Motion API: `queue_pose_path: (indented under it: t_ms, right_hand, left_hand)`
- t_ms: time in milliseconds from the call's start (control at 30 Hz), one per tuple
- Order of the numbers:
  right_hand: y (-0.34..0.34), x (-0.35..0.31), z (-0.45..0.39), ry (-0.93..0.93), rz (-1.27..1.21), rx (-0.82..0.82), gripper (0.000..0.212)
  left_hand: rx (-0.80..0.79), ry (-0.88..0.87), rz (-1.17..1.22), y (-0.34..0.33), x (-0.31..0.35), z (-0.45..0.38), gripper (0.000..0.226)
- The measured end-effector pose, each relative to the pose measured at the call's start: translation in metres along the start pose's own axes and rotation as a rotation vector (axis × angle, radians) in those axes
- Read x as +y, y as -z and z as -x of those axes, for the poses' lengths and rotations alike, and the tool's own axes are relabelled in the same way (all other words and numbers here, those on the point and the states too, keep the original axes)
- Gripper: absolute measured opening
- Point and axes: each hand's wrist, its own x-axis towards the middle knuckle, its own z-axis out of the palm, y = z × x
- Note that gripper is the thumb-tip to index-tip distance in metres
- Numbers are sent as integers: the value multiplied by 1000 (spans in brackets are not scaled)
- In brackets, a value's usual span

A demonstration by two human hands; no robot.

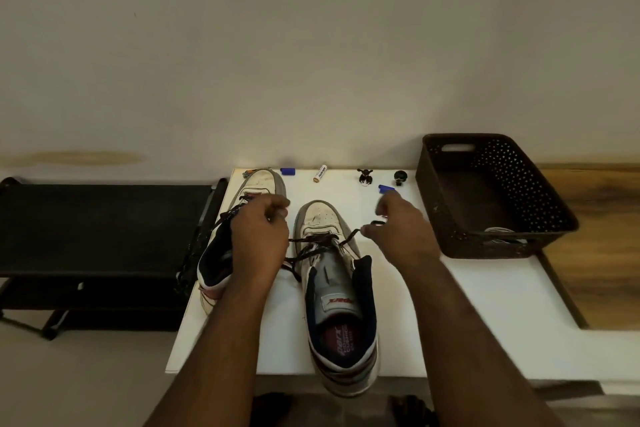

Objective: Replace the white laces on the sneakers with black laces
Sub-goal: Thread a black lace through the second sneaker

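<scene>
At frame centre on the white tabletop [450, 322], the left hand [259, 239] and right hand [398, 232] each pinch an end of the black lace [311, 253] threaded through the right-hand sneaker [339, 305].

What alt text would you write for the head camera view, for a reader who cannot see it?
Two hands thread a black lace through the nearer white sneaker on a white table: the left hand and right hand each pinch one end. A second sneaker stands left; a dark basket sits right.

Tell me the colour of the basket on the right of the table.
Dark brown, with a perforated pattern in its walls: the basket, seen in the head view.
</scene>
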Motion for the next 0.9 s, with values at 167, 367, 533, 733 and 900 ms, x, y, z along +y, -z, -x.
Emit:
queue_pose_path:
  t_ms: [167, 367, 533, 733, 900]
  right_hand:
    - [-29, -8, -6, 216, 74, -310, 25]
    - [-2, -6, -8, 141, -137, 141, 12]
    - [33, -10, 5, 179, -415, 318, 5]
    - [-4, -6, 12, 252, -96, -91, 53]
    - [-36, -4, -4, 188, 24, -247, 37]
  left_hand:
    - [-425, 320, -109, 0, 1, 13, 68]
    - [-461, 351, -205, -5, -10, 9, 72]
    - [-427, 398, -199, -8, -15, 7, 32]
    - [-304, 286, -57, -14, -12, 10, 14]
    - [-338, 242, -139, -18, -18, 9, 18]
